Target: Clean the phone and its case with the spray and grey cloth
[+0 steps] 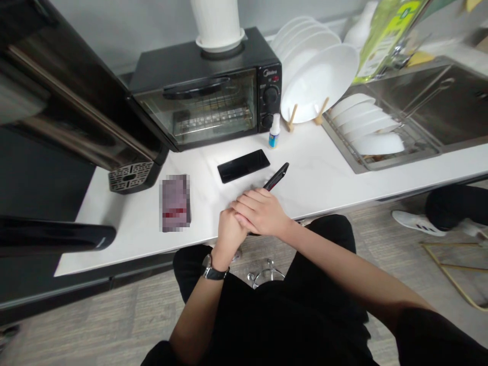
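At the counter's front edge my right hand (261, 208) lies closed over my left hand (230, 227), its fingers wrapped across it. The left hand's fingers are mostly hidden beneath. A watch (208, 267) with a dark strap is on the left wrist. Just beyond the right hand's knuckles a slim black object (277, 176) with a bit of red pokes out, tilted; whether it is held or lies on the counter I cannot tell. Farther back a black smartphone (243, 165) lies flat. To the left lies a pixelated purple-grey rectangular item (175, 203).
Behind stands a black toaster oven (202, 101) with a white pot (216, 23) on top. A small spray bottle (274, 132), racked white plates (322, 81) and a sink (457, 112) are to the right. A dark dispenser (131, 175) stands left. Another person's shoe (417, 223) shows.
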Action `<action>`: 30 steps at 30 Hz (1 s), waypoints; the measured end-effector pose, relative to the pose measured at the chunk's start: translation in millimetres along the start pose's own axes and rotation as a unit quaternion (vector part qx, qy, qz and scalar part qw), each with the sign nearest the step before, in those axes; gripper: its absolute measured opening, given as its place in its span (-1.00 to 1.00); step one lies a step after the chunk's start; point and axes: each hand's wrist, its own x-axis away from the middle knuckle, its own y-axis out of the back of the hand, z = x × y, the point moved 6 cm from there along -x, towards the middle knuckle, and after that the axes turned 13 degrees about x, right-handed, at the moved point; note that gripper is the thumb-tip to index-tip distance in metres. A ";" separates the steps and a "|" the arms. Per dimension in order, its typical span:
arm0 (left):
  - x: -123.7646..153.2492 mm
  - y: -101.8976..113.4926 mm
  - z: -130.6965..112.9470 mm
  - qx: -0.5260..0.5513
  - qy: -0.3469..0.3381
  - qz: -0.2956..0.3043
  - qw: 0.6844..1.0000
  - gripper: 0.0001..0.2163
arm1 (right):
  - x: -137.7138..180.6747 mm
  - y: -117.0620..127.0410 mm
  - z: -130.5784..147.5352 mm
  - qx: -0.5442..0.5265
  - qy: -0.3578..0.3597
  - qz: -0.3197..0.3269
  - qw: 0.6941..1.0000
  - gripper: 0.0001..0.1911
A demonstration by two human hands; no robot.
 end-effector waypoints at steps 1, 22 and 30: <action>-0.2 2.3 -3.7 0.002 -0.006 0.003 1.000 -0.79 | 0.2 0.3 -6.0 0.007 -0.003 -0.007 1.000 -0.58; -12.4 43.8 -10.7 0.227 0.127 -0.124 0.958 -0.79 | 107.5 -23.7 -162.0 -0.642 -0.566 -0.229 0.464 -0.46; -27.0 89.8 -55.1 0.215 0.071 -0.183 0.957 -0.84 | 113.2 -7.8 -121.2 -0.656 -0.549 -0.208 0.474 -0.72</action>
